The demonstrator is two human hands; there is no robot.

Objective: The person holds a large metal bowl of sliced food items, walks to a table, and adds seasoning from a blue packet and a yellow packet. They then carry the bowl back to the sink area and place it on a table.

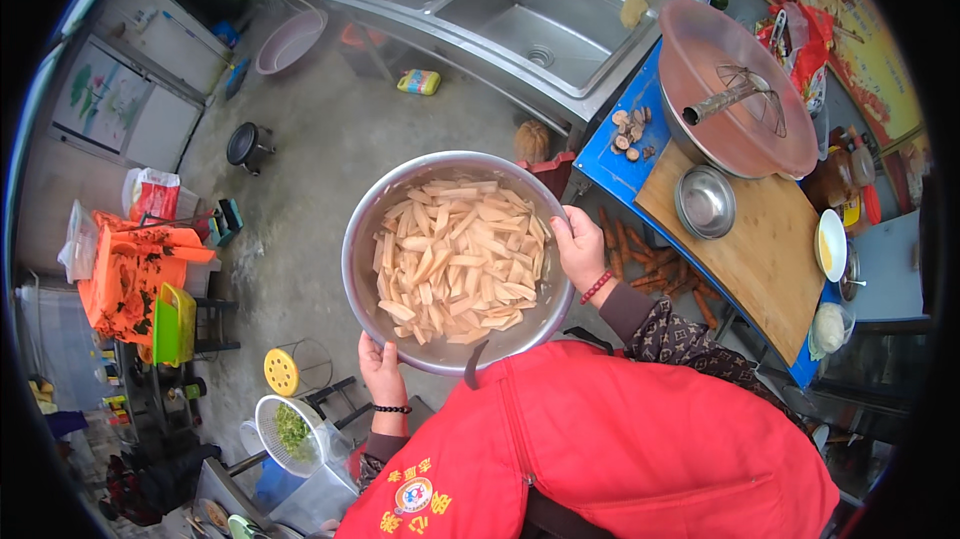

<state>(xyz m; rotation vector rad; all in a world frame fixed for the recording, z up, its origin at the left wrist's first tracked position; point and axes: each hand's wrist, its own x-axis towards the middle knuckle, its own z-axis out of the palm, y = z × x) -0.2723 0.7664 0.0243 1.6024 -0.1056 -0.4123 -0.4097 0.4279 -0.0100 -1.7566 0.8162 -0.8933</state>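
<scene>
A large round metal basin (361, 291) is held up in front of my red vest, over the concrete floor. Pale peeled strips of a root vegetable (465, 261) lie in it, seemingly in some water. My left hand (382, 370) grips the rim at the lower left, thumb on top. On the right side, my right hand (581, 248) has hold of the rim too. The fingers beneath the basin are hidden on both hands.
To the right, a blue table (611, 137) bears a wooden board (757, 254), a small metal bowl (705, 203) and a large pink plastic basin (739, 81) with a whisk-like tool. Carrots (675, 276) lie below. Ahead is a steel double sink (547, 21); a stool (244, 145) stands left.
</scene>
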